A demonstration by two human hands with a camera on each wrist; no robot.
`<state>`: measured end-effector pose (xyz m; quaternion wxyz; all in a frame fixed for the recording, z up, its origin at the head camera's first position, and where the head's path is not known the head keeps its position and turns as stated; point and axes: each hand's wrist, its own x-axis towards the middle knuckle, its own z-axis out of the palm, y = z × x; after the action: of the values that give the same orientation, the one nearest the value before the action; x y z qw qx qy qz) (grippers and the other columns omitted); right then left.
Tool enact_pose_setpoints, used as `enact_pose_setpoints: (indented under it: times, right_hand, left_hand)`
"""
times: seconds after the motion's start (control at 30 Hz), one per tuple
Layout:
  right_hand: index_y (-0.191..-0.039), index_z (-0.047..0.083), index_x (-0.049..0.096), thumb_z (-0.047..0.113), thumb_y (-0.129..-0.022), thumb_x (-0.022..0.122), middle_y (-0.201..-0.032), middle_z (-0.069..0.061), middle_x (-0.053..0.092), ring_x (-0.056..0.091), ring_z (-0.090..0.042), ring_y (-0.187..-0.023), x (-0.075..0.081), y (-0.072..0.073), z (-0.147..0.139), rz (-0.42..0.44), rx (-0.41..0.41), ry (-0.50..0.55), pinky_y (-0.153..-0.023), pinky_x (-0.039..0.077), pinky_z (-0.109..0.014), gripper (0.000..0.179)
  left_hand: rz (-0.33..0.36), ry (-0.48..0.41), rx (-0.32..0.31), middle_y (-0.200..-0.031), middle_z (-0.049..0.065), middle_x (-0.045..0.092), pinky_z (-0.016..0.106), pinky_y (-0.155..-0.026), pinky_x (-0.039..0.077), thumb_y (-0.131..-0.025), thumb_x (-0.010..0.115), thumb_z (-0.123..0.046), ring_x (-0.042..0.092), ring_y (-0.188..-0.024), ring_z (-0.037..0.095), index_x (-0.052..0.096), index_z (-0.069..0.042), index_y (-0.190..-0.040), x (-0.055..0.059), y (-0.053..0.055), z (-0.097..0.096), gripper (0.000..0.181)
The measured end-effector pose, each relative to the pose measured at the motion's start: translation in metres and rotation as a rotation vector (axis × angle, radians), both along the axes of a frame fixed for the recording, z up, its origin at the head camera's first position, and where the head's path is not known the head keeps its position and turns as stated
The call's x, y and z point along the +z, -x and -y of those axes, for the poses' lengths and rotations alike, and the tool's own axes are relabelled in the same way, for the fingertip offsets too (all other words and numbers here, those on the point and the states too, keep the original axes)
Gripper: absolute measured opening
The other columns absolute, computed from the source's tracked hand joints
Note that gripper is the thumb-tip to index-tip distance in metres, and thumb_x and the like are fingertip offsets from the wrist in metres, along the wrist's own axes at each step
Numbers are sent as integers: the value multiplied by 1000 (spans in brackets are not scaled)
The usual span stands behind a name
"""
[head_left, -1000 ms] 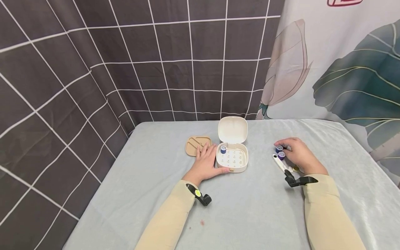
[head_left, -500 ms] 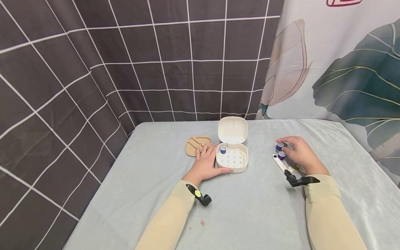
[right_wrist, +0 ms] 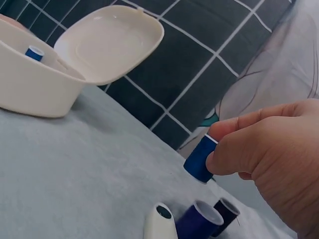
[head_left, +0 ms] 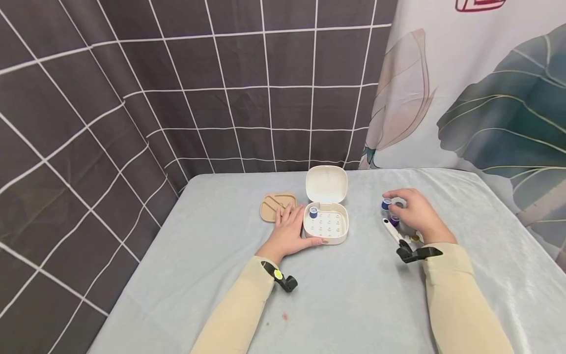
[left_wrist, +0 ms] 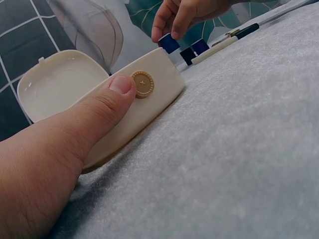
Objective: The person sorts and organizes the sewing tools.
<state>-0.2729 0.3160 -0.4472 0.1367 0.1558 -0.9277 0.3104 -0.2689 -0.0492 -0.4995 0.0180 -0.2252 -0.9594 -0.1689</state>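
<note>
The left hand (head_left: 289, 233) rests along the left side of a cream sewing box (head_left: 338, 240), fingers straight and thumb against its front, next to a button-shaped clasp (left_wrist: 143, 84). The box's lid (head_left: 326, 184) stands raised; a blue thread spool (head_left: 313, 212) sits in the back left corner of its pegged tray. At the right, the right hand (head_left: 417, 214) pinches another blue thread spool (right_wrist: 200, 159) between thumb and fingers, raised above the table. Below it stand a purple spool (right_wrist: 199, 220) and a dark spool (right_wrist: 227, 215), beside a white-handled tool (right_wrist: 160, 221).
A tan tray (head_left: 269, 207) with molded grooves lies left of the box, partly behind the left hand's fingers. Small items (head_left: 414, 238) lie under the right wrist. A pale cloth (head_left: 212, 275) covers the table, with a dark checked curtain (head_left: 247, 108) behind.
The right hand has lifted the blue spool from beside the other spools and moved it slightly left. The left hand stays at the box. The head view has shifted slightly.
</note>
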Motion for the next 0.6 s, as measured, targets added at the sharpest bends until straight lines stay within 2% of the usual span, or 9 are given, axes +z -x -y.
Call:
enact_pose_setpoints:
  times: [0.17, 0.3, 0.4, 0.6]
  right_hand:
    - [-117, -2, 70, 0, -87, 66, -122, -26, 66, 57, -43, -110, 5, 2, 12, 25, 0, 11, -91, 44, -55, 30]
    - [-118, -3, 69, 1, -87, 65, -122, -27, 66, 57, -44, -112, 7, 5, 28, 36, 1, 39, -96, 43, -57, 31]
    - [-118, -4, 69, 1, -87, 65, -123, -27, 66, 55, -46, -121, 8, 7, 40, 30, 8, 60, -106, 37, -59, 31]
    - [-119, -4, 68, 3, -88, 65, -123, -26, 66, 53, -45, -124, 12, 8, 61, 24, -7, 86, -109, 35, -57, 32]
  left_hand:
    - [1, 2, -2, -165, 7, 28, 56, -122, -5, -77, 55, -86, 3, -156, 28, 24, -18, -162, 0, 1, 1, 113]
    - [6, -1, -1, -165, 7, 28, 57, -122, -5, -77, 56, -86, 2, -156, 28, 23, -19, -162, 1, 1, 1, 113]
    - [7, -7, -2, -165, 7, 29, 57, -122, -6, -77, 57, -85, 2, -156, 28, 23, -19, -162, 1, 0, 1, 112]
    - [3, 2, -3, -166, 7, 27, 56, -122, -7, -77, 56, -85, 1, -156, 28, 23, -17, -162, 1, 1, 0, 114]
